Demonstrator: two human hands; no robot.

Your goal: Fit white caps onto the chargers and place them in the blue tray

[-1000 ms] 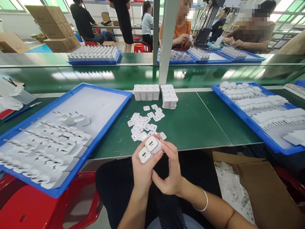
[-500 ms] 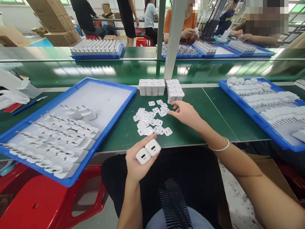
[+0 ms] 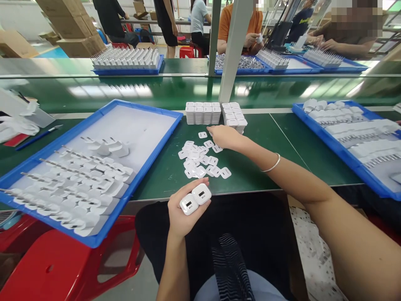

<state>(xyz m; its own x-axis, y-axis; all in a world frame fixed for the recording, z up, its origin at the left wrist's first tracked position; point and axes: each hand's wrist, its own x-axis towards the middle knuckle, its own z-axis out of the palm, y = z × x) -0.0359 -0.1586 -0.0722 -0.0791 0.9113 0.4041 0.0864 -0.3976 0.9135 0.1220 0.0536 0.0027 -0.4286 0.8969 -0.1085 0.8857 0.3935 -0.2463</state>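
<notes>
Head view: left hand [image 3: 183,213] is gripping two white chargers [image 3: 195,198] above the lap. Right hand [image 3: 223,137] is resting fingers on the loose white caps [image 3: 200,161] scattered across the green table [image 3: 260,163]; its grip cannot be told.

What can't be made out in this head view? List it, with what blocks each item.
- Right hand: its fingertips reach the loose white pieces, but the hand's back hides whether one is pinched.
- Two white chargers in the left hand: their undersides and any prongs are hidden by the palm.
- Right blue tray: cut off by the frame's right edge.
- Markings on the loose white pieces: too small to read.
</notes>
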